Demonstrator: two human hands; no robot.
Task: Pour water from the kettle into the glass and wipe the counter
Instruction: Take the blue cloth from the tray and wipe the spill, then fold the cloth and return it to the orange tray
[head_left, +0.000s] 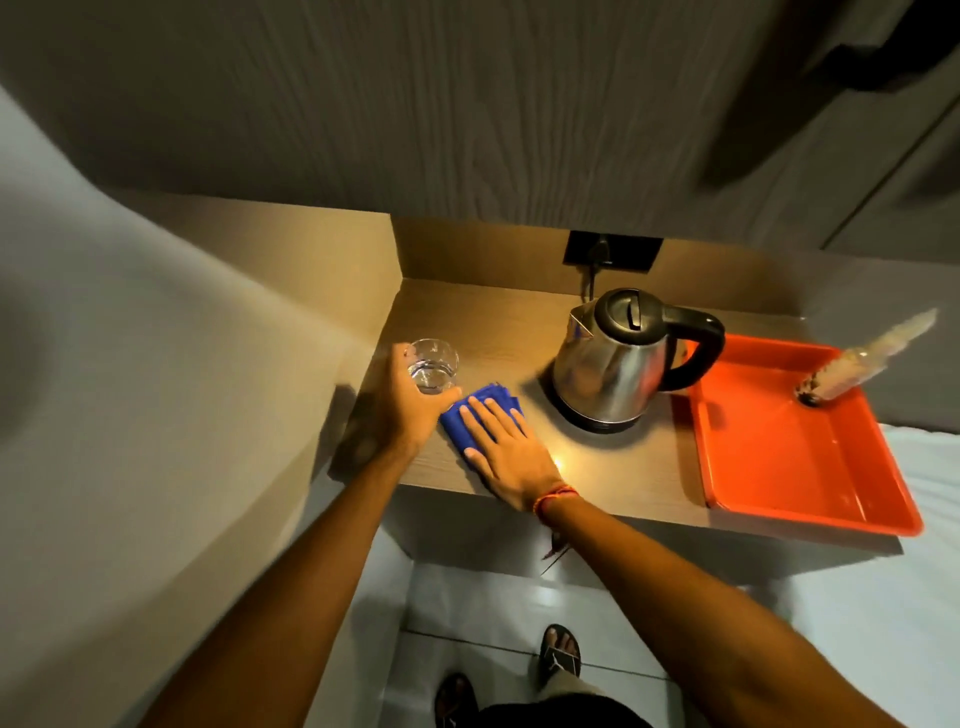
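Glossy steel kettle (610, 364), clear glass (431, 366), blue cloth (467, 415), matt wood-grain counter (597, 478).

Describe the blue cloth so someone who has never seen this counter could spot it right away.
Start at the steel kettle on the wooden counter and look left, toward the glass with water held by the left hand. Between them, the right hand presses flat on a folded blue cloth. It is the only blue thing and the only soft one there.

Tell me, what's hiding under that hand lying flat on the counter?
A folded blue cloth lies under the right hand, pressed flat on the counter. Its edges stick out past the fingers. The middle of the cloth and the counter beneath are covered, so they cannot be seen.
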